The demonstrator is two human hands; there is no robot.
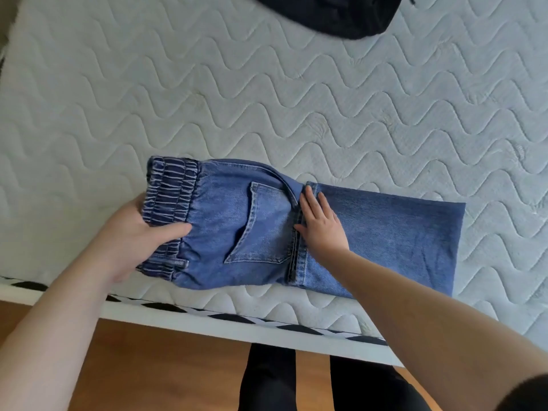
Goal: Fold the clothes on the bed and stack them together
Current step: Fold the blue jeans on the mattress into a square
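Left hand (130,232) is gripping the gathered elastic waistband at the left end of the blue denim jeans (385,238), fingers curling over the top and thumb side tucking under. The jeans are lying along the near edge of the white quilted mattress (267,99), folded lengthwise, back pocket facing up. Right hand (321,225) is pressing flat on the denim mid-length, fingers straight, holding nothing, right at the hem line where it looks like the next crease is going. Risks: the garment is sitting close to the near edge, so a hard pull on the waistband is likely dragging it off toward the wooden floor (163,366); if the flat hand is easing off early, the fold is probably skewing and the seams are stopping lining up. Far right, a dark black fabric item (326,13) is lying at the far edge, well apart, apparently not yet stacked.
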